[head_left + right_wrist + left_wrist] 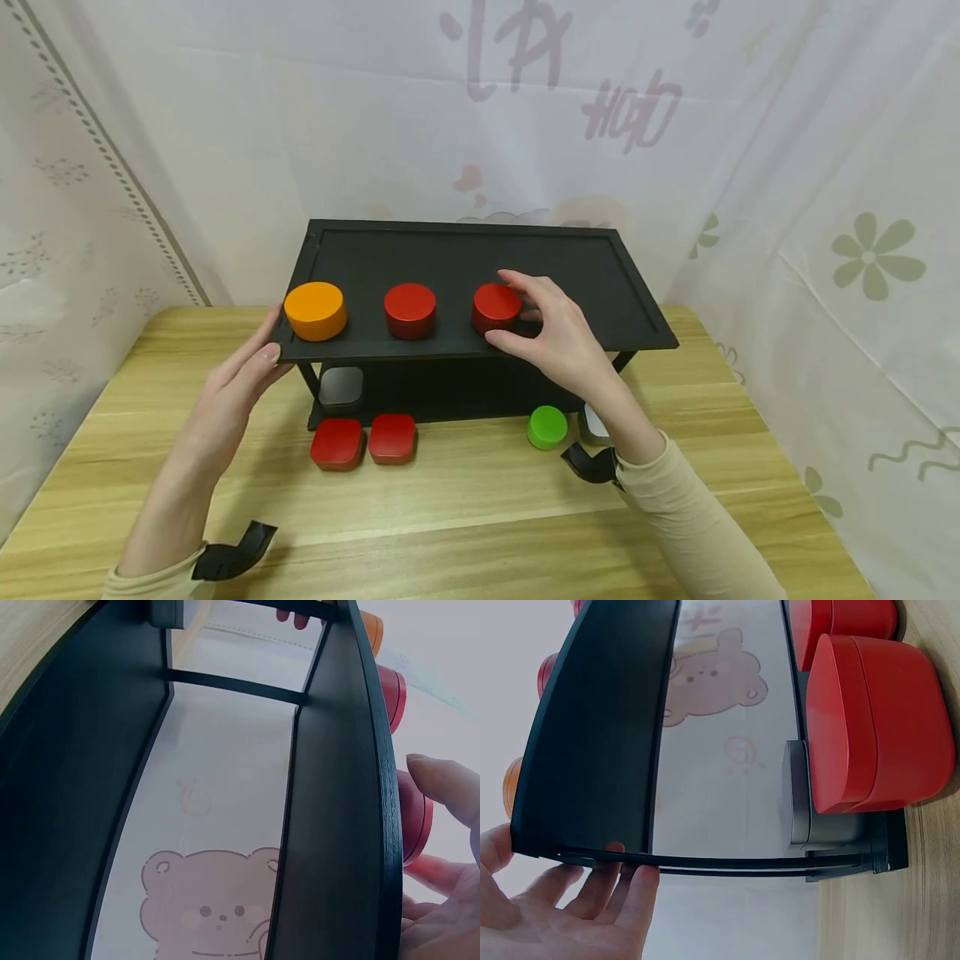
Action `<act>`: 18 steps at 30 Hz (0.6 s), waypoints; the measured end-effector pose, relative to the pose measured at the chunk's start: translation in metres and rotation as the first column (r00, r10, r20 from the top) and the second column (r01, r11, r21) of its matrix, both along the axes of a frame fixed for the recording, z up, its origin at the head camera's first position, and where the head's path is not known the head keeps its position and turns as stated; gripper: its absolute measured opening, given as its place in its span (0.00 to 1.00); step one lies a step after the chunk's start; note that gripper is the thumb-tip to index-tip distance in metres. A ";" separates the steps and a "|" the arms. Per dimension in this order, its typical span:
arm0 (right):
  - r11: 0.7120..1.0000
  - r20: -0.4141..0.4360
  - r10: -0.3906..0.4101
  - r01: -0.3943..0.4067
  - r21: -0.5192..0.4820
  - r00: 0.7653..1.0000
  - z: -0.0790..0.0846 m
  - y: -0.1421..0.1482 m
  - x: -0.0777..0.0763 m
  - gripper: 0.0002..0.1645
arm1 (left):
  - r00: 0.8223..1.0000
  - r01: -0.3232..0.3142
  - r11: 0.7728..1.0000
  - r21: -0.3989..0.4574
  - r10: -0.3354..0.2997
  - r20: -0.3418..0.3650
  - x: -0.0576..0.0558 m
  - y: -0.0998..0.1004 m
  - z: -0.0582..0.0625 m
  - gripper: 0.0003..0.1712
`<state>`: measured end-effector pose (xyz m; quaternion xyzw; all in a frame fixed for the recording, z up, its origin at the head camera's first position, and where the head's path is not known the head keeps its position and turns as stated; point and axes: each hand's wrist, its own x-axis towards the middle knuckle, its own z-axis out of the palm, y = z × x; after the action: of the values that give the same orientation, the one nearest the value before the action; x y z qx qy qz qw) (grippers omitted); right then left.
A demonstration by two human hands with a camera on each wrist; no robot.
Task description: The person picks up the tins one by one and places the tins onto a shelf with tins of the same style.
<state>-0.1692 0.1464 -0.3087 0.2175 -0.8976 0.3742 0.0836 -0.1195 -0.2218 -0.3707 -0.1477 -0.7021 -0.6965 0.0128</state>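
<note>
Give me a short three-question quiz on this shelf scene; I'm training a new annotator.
1. True or false: the orange round tin sits on the top shelf.
2. How many red round tins stand on that shelf?
3. What does the right hand grip? A) green round tin B) rightmost red round tin C) red square tin

Key: 1 true; 2 two; 3 B. The left hand touches the shelf's left end.

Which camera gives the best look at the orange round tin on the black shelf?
The head view: the orange round tin shows whole, lid and side, at the left end of the black shelf's top, beside the left hand. The left wrist view catches only a blurred orange sliver behind the shelf edge; the right wrist view shows a small orange edge.
</note>
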 end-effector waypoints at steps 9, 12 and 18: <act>1.000 -0.006 0.022 -0.022 -0.013 1.000 -0.004 0.005 0.006 0.43 | 1.000 -0.003 1.000 -0.006 0.003 0.006 0.000 0.000 0.000 0.28; 1.000 -0.002 0.022 -0.023 -0.008 1.000 -0.005 0.007 0.008 0.44 | 1.000 -0.004 1.000 -0.010 0.004 0.008 -0.001 0.001 0.000 0.28; 1.000 -0.008 0.028 -0.028 -0.004 1.000 -0.005 0.009 0.012 0.45 | 1.000 -0.004 1.000 -0.005 0.004 -0.003 0.000 0.000 0.000 0.28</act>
<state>-0.1574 0.1557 -0.3137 0.2314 -0.8934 0.3761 0.0822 -0.1198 -0.2213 -0.3705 -0.1473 -0.7042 -0.6944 0.0147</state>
